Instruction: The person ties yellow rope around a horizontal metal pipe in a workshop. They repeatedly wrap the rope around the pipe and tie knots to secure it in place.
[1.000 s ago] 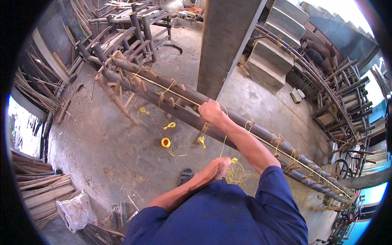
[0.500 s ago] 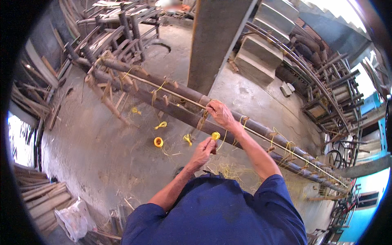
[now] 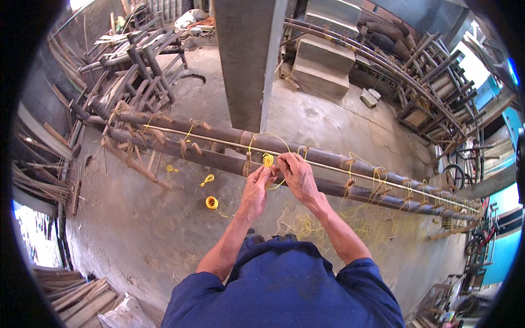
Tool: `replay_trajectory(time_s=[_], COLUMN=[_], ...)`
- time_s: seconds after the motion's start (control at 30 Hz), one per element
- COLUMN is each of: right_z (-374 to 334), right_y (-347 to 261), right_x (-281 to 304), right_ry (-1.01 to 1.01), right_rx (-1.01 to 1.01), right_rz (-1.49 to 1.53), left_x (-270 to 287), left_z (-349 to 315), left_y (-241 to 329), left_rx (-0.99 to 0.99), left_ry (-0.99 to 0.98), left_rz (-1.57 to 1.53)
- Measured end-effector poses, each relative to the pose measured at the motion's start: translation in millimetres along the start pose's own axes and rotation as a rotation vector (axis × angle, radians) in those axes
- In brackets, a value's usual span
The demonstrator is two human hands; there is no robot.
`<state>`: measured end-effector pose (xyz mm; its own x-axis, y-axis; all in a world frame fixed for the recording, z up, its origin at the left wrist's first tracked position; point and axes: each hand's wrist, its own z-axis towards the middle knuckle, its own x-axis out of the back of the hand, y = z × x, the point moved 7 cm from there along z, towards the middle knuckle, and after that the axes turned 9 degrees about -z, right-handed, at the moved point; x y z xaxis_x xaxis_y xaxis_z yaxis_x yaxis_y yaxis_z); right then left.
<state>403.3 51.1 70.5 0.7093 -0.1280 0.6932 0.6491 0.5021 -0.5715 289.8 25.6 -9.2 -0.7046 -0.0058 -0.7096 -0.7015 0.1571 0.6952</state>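
My left hand (image 3: pixel 256 188) is closed on a small looped bundle of yellow cord (image 3: pixel 268 160), which sticks up past the thumb. Close beside it, my right hand (image 3: pixel 298 176) pinches the yellow cord; the exact grip is partly hidden by its fingers. A loose strand arcs up and over both hands. They are in front of a long rack of two dark bamboo poles, an upper pole (image 3: pixel 322 156) and a lower pole (image 3: pixel 202 157), set with short wooden pegs. A thin pale rod (image 3: pixel 219 139) runs along the rack, tied with yellow cord in several places.
On the floor lie a yellow cord roll (image 3: pixel 211 203), a cord bundle (image 3: pixel 207 179) and a heap of loose cord (image 3: pixel 311 227). A concrete pillar (image 3: pixel 246 65) stands beyond the rack, with concrete steps (image 3: pixel 322 65) to its right. Split wood (image 3: pixel 85 300) is at lower left.
My right hand has come down from the thin rod to meet my left hand, which has moved up with the yellow cord bundle. A cord loop now arcs over them; the view has shifted.
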Motion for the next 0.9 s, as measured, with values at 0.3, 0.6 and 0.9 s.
replay_trajectory(time_s=[0.3, 0.6, 0.9], right_z=[-40.5, -2.4, -76.5], right_y=[68.8, 18.8, 38.2], right_x=[-29.6, 13.7, -43.1], right_ry=[-0.214, -0.059, -0.326], right_rx=[-0.493, -0.345, -1.124], right_rz=[0.704, 0.815, 1.359], left_x=[-30.3, -31.9, -49.9], left_z=[-16.5, -15.5, -31.8], left_y=[2.6, 22.9, 16.0], left_rx=[0.163, -0.282, 0.082], left_ry=[-0.174, -0.024, -0.516], left_rz=[-0.026, 1.182, 0.789])
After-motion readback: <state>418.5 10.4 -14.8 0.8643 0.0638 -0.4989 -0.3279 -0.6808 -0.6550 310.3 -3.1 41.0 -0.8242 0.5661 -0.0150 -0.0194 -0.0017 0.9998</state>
